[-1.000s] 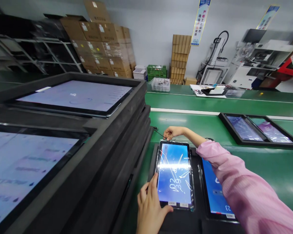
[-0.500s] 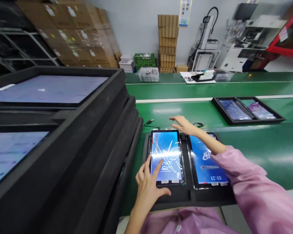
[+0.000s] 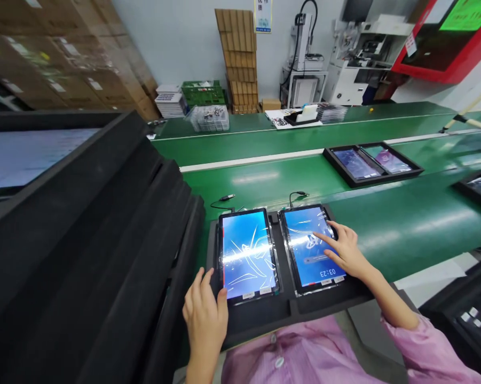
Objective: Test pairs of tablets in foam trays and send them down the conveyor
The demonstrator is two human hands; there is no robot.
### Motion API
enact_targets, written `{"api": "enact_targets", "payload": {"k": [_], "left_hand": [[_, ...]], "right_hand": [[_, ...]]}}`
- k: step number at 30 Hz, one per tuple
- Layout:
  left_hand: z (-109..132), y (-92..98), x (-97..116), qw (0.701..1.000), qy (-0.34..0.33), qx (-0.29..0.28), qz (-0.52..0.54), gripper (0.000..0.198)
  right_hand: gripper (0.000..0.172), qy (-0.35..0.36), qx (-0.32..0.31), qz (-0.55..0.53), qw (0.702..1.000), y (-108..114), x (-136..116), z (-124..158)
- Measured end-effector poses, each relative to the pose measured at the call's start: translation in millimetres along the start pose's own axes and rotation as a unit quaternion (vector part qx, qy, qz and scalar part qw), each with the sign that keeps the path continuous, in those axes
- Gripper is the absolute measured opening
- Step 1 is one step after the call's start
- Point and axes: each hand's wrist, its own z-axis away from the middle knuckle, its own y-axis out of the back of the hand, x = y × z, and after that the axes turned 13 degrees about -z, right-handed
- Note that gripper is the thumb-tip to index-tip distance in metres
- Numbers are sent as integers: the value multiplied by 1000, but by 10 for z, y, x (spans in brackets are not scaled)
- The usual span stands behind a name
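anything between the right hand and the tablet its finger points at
Nothing solid shows between them: the right hand is over the right-hand tablet, index finger extended. Only what looks like clear film covers it; fingertip contact is unclear.

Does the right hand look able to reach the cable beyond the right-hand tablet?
Probably yes: the right hand is over that tablet, and nothing visible blocks the way to the cable.

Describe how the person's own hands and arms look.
The left hand and right hand are bare: no gloves, rings or markings show. A loose, creased pink sleeve covers part of the right arm; no left sleeve shows.
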Motion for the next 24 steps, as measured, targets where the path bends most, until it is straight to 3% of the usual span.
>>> {"api": "enact_targets", "payload": {"k": [5, 9, 12, 20, 24], "left_hand": [[-111, -83, 64, 999, -33, 3, 12, 60], [-97, -143, 29, 999, -50, 3, 10, 58], [-85, -152, 47, 999, -46, -2, -2, 59], [-25, -39, 39, 998, -31, -10, 53, 56], [142, 61, -1, 998, -36, -11, 59, 59]], "right_hand": [[34, 34, 11, 24, 999, -59, -55, -87], [33, 116, -17, -48, 992, 43, -33, 189], [40, 140, -33, -114, 983, 135, -2, 361], [55, 105, 70, -169, 977, 208, 56, 283], [56, 68, 195, -219, 953, 131, 0, 204]]}}
